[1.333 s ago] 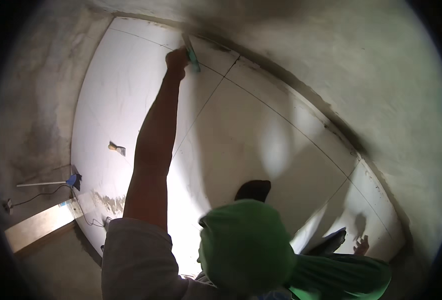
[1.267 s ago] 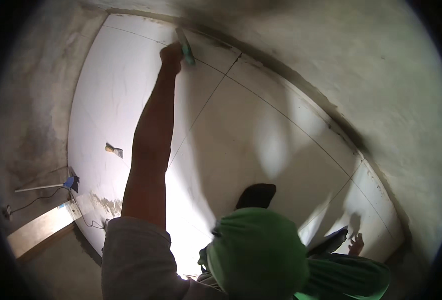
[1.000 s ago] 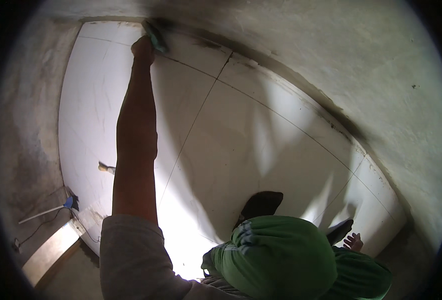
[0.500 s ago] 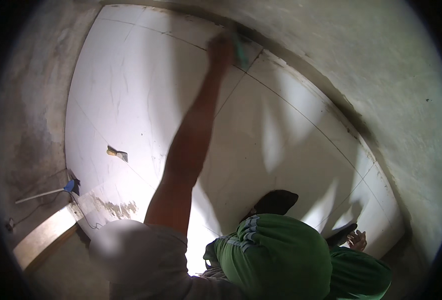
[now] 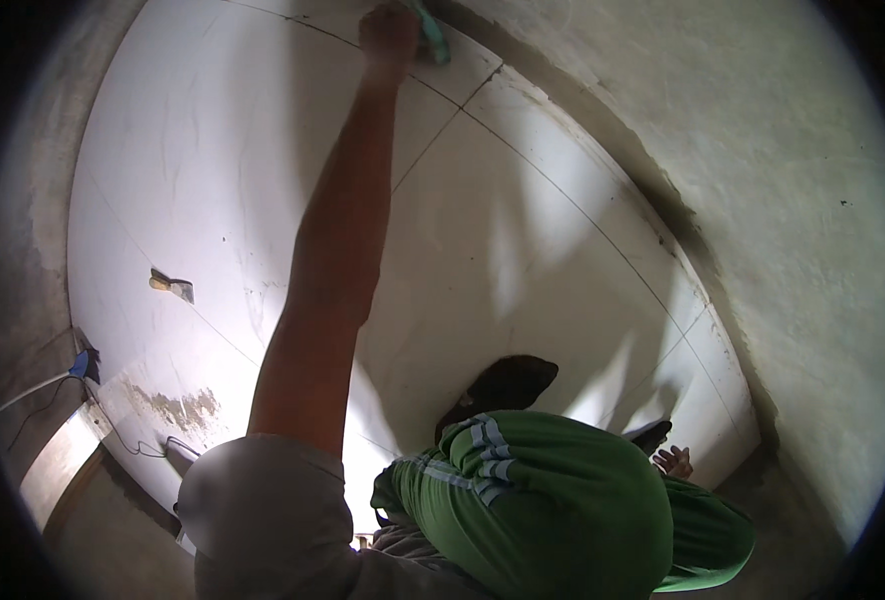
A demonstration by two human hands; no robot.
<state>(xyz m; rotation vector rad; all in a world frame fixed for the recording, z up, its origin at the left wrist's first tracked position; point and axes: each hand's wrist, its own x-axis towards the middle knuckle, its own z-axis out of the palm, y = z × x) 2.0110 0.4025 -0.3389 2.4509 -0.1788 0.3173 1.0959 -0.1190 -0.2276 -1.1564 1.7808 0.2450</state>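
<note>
My left arm stretches far forward over the white tiled floor (image 5: pixel 293 200). At its end my left hand (image 5: pixel 387 35) is closed on a teal-green, long, narrow thing (image 5: pixel 433 40), whose kind I cannot make out; it lies close to the tile joint along the wall. My right hand (image 5: pixel 675 462) rests past my green-clad right knee, with bent fingers apart and nothing visible in it. To the left a scraper (image 5: pixel 173 286) with a yellowish handle and a flat metal blade lies on the tiles, out of reach of both hands' fingers.
A plastered grey wall (image 5: pixel 763 150) curves round the far and right side. At the left stand a blue-headed tool (image 5: pixel 85 363) with a white stick, a dark cable (image 5: pixel 128 440) and a raised ledge (image 5: pixel 68 460). My dark shoe (image 5: pixel 513 382) stands on the tiles.
The view has shifted, so the floor, scraper and wall sit further left and higher. My left hand still grips the teal-green thing near the wall edge; my right hand stays by the knee.
</note>
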